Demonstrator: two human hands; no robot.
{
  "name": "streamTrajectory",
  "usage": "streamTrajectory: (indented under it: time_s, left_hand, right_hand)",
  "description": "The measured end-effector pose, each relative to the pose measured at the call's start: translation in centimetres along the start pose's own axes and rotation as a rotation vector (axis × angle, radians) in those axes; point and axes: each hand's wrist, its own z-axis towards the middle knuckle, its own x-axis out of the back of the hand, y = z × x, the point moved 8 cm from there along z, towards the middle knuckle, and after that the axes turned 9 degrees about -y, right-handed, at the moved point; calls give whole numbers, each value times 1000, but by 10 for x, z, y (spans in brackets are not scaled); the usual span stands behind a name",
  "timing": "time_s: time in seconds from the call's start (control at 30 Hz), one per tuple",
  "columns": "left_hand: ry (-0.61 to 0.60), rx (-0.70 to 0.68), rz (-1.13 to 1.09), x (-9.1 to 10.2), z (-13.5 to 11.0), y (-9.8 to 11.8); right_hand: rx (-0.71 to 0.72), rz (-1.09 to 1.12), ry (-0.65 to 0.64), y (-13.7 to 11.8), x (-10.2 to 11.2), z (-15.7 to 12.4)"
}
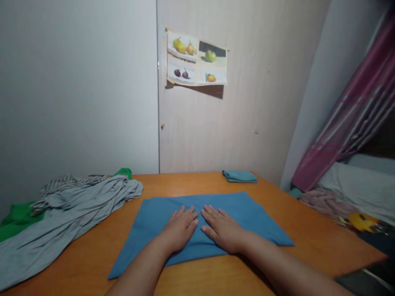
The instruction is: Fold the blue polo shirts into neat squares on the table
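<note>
A blue cloth [249, 213], perhaps a garment, lies spread and folded flat in front of me, with two pointed corners reaching out at the near left and the right. My left hand [183, 226] rests palm down on its middle, fingers stretched out. Beside it, a small gap away, my right hand [222, 228] also lies flat on the cloth with its fingers extended. Neither hand grips anything. Slight wrinkles show in the fabric around the hands.
The cloth lies on an orange-brown wooden table [191, 283]. Loose grey clothing [83, 209] and green fabric [21, 220] are heaped at the left. A small folded blue-green cloth [240, 176] sits at the far right. Behind stands a wall with a fruit picture [197, 59].
</note>
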Motion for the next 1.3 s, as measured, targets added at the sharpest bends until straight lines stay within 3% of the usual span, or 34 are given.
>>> streamTrajectory:
  time_s: [0.1,0.23,0.37,0.6,1.0,1.3]
  left_hand:
    - [-124,31,102,-12,-1,1]
    - [-168,71,171,-13,0,2]
    - [-182,76,182,-15,2,1]
    - [-196,64,20,-10,5,-15]
    - [-103,59,41,-16,16,-37]
    - [-9,173,111,0,2,-36]
  right_hand:
    - [-4,6,-25,0,3,1]
    - [1,46,-76,-5,15,6]
    - [-19,70,31,-14,27,13]
    - [-82,59,41,-12,3,16]
    - [-4,66,11,-31,4,9]
    - [22,40,-48,-32,-4,1]
